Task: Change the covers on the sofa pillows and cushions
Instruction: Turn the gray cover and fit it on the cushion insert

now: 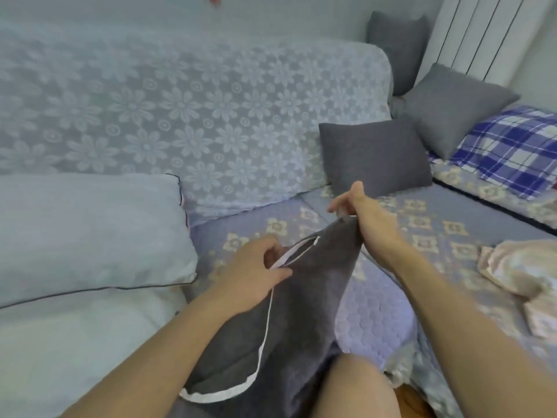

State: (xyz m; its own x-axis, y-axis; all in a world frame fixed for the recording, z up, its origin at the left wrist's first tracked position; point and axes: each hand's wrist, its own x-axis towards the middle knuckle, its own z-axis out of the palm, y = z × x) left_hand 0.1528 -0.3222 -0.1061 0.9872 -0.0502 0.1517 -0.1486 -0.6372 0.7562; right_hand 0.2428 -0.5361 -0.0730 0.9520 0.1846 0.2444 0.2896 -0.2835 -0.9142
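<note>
Bare white pillow (84,233) at left on sofa seat (391,312). Left hand (253,276), fingers pinching white-piped edge of grey cover (301,297) across lap. Right hand (364,218) gripping cover's top corner. Grey cushion (373,158) beyond, against backrest.

Dark grey cover (307,285), white piping

Cover (301,297) lies across the sofa seat (391,312), centre front. Bare pillow (90,236) to its left. Cushion (373,158) behind it, against the backrest (180,116). Two more cushions (452,107) far right. Crumpled cloth (518,267) right.
</note>
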